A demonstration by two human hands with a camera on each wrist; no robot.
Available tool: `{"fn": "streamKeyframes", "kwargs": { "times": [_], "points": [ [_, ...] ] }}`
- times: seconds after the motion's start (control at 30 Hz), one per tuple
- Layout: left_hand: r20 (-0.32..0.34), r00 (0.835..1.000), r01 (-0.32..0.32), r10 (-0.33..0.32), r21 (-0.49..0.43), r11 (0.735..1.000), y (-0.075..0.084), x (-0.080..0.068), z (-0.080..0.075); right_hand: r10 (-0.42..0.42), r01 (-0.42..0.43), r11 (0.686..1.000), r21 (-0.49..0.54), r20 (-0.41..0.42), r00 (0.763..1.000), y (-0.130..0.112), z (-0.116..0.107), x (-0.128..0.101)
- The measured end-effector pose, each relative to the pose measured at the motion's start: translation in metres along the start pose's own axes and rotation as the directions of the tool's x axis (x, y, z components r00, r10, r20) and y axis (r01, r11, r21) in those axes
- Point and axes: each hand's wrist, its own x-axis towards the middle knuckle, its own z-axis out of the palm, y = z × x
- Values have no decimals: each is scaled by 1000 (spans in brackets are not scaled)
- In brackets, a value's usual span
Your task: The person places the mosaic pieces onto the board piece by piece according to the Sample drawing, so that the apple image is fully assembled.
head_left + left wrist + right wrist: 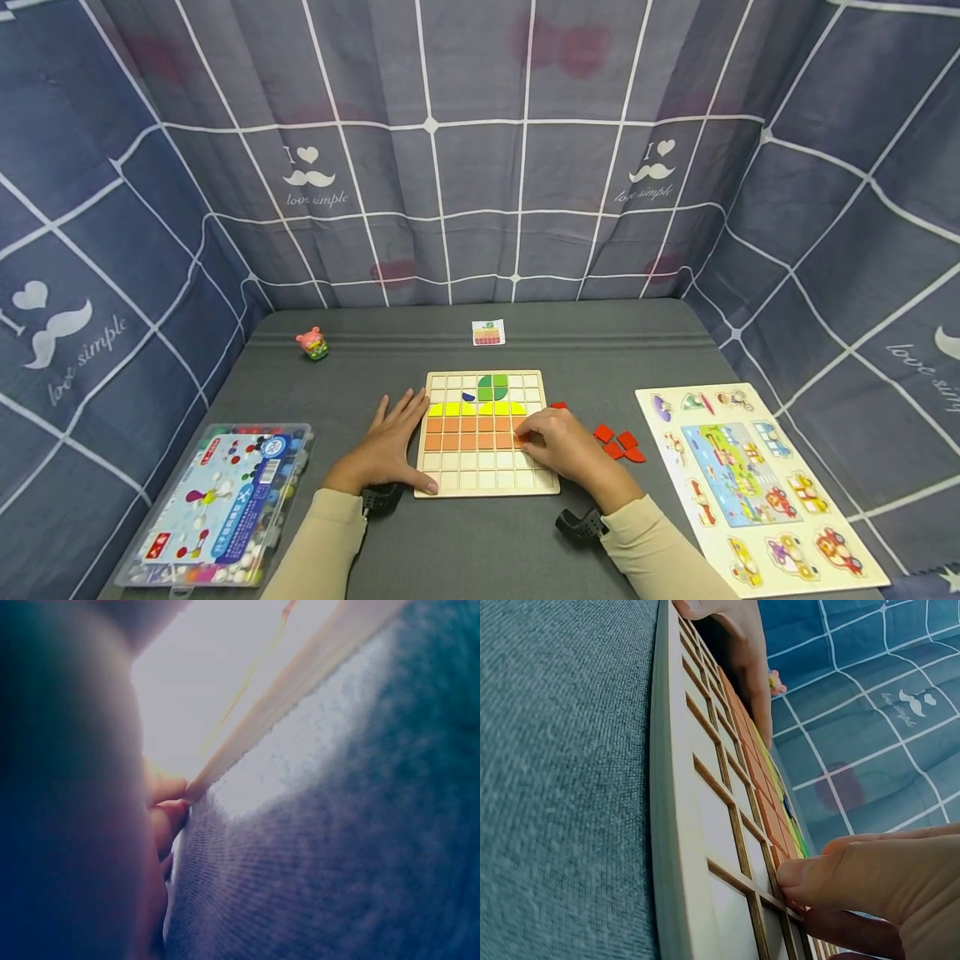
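A wooden grid board point(487, 481) lies flat on the grey table, with rows of orange tiles point(471, 423), yellow pieces point(447, 409), green pieces point(492, 387) and a small blue piece point(468, 397) in its cells. My left hand point(390, 450) lies spread over the board's left edge, its thumb on the near left corner. At the right end of the lower orange row, my right hand point(557, 443) pinches an orange tile point(517, 442) low over the grid. The right wrist view shows the right thumb point(799, 871) beside the orange row; the other fingertips are partly hidden.
Several loose red pieces point(617, 442) lie right of the board. Behind it is a small picture card point(488, 332), with a pink-headed figurine point(312, 342) at the back left. A clear plastic case point(213, 504) stands at left, a picture puzzle board point(675, 406) at right.
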Motion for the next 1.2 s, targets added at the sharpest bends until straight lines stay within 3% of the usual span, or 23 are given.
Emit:
{"fn": "streamKeyframes", "kwargs": {
  "times": [0.5,0.67,0.87,1.0,1.2],
  "points": [
    [1,1000,-4,4,11,1000,2,2,-1,-9,20,997,78,-140,990,9,-4,-5],
    [-2,1000,-8,8,14,1000,1,2,0,105,-95,992,79,-136,985,21,-23,-10],
    [-23,999,-46,46,-5,999,-1,1,0,291,-284,954,97,-66,954,33,-43,-21],
    [-26,998,-61,60,-13,998,0,0,-1,309,-303,949,91,-60,949,38,-45,-25],
    [-21,998,-53,53,-8,999,-1,0,0,326,-323,945,45,-68,943,50,-30,-23]
  ]
}}
